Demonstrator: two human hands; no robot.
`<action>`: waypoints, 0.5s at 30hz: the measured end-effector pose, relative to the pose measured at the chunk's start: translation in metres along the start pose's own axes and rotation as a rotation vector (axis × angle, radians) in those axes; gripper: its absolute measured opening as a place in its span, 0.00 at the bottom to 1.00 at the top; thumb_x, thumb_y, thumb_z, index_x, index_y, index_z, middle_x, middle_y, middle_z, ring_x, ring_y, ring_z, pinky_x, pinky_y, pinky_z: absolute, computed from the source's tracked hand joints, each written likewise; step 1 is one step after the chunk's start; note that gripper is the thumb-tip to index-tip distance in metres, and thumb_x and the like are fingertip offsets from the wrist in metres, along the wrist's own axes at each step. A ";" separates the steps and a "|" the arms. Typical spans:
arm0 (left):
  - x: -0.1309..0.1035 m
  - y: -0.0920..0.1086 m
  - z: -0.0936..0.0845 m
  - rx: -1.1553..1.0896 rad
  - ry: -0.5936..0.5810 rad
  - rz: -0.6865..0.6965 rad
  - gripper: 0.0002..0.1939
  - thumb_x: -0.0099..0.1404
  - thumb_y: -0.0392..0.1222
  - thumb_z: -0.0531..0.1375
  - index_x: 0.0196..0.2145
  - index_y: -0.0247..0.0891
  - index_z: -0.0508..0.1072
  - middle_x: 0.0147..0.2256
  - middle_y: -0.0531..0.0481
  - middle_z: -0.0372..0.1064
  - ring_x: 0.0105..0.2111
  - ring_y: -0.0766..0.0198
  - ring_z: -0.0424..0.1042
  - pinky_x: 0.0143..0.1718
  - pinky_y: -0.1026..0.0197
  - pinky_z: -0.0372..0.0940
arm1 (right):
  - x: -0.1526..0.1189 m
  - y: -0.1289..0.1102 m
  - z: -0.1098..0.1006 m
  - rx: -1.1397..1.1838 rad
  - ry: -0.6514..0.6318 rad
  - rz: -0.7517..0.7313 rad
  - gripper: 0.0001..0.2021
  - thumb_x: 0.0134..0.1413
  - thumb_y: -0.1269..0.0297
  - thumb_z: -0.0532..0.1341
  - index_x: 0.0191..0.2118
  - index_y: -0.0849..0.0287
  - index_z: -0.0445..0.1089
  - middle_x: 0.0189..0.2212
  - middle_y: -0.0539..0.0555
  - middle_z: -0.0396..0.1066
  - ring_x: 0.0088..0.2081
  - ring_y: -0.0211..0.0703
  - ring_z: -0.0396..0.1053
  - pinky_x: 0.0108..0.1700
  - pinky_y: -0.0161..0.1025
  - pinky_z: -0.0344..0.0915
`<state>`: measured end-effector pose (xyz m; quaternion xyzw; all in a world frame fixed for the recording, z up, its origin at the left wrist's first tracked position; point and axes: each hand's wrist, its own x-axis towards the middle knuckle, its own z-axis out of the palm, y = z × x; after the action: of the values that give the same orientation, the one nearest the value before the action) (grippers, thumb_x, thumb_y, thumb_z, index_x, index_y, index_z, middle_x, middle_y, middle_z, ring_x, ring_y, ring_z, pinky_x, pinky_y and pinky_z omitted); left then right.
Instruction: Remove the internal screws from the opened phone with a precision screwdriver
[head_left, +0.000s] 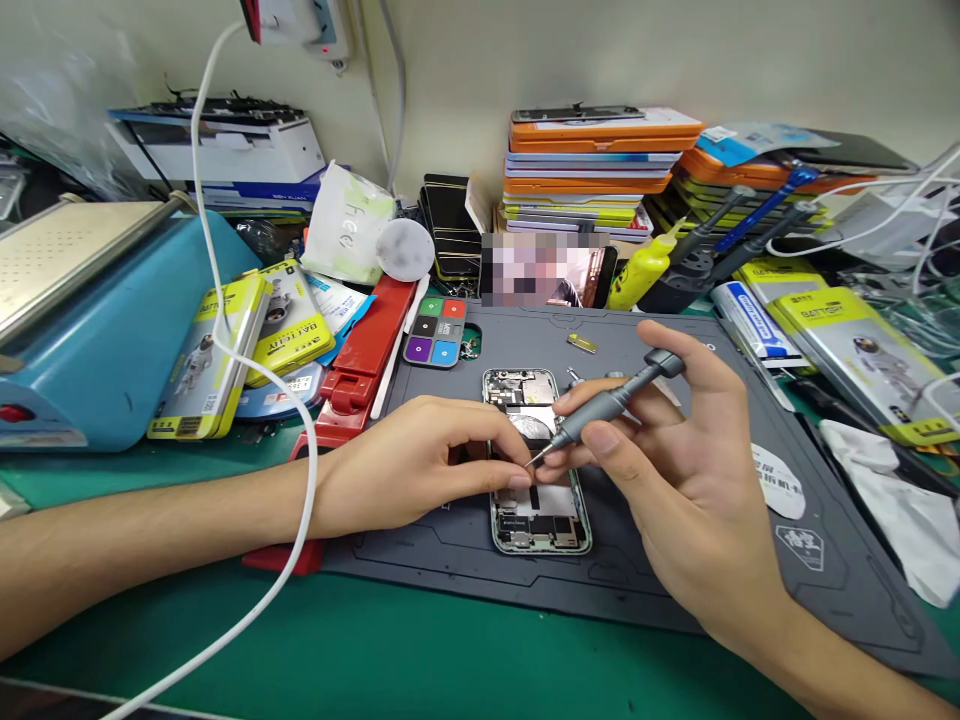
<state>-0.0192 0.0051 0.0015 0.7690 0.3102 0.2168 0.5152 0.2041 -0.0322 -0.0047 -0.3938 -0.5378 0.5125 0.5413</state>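
Note:
An opened phone lies on the dark grey mat, its inner parts and battery area exposed. My right hand grips a grey precision screwdriver, held slanted with its thin tip pointing down and left over the phone's middle. From the left, my left hand reaches over the phone, thumb and forefinger pinched together at the screwdriver's tip. Whatever sits between those fingertips is too small or hidden to make out. The hands cover part of the phone's middle.
Behind the phone lie a coloured-square tray and a small yellow part. A propped phone screen stands at the back beside a yellow bottle. A white cable hangs across the left forearm. Battery boxes lie left.

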 end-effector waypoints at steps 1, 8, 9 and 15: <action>0.000 0.000 0.000 -0.002 0.001 -0.001 0.06 0.76 0.41 0.64 0.42 0.37 0.81 0.41 0.53 0.81 0.42 0.66 0.78 0.46 0.69 0.68 | 0.000 0.000 0.000 0.000 -0.001 0.005 0.26 0.69 0.67 0.66 0.64 0.37 0.60 0.43 0.48 0.77 0.29 0.40 0.82 0.36 0.41 0.86; 0.000 0.000 0.000 0.005 0.006 0.007 0.05 0.76 0.40 0.64 0.42 0.38 0.81 0.42 0.53 0.81 0.43 0.65 0.79 0.47 0.68 0.68 | 0.002 0.000 -0.003 -0.033 0.028 0.010 0.26 0.67 0.65 0.67 0.64 0.37 0.61 0.42 0.50 0.78 0.31 0.45 0.81 0.37 0.48 0.86; 0.000 0.000 0.000 0.007 0.007 0.009 0.05 0.76 0.40 0.64 0.43 0.38 0.81 0.42 0.53 0.82 0.43 0.65 0.79 0.47 0.68 0.67 | 0.002 0.000 -0.003 -0.027 0.030 0.013 0.26 0.66 0.64 0.67 0.64 0.37 0.61 0.42 0.50 0.78 0.31 0.44 0.81 0.37 0.47 0.86; -0.001 0.001 0.000 0.005 0.011 0.007 0.05 0.76 0.40 0.65 0.42 0.38 0.81 0.42 0.54 0.81 0.42 0.67 0.78 0.45 0.69 0.67 | 0.004 0.002 -0.003 0.028 0.045 0.048 0.27 0.65 0.64 0.69 0.63 0.39 0.61 0.41 0.49 0.78 0.33 0.43 0.80 0.37 0.42 0.86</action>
<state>-0.0198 0.0041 0.0020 0.7703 0.3108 0.2220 0.5107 0.2066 -0.0279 -0.0060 -0.4105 -0.5088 0.5235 0.5464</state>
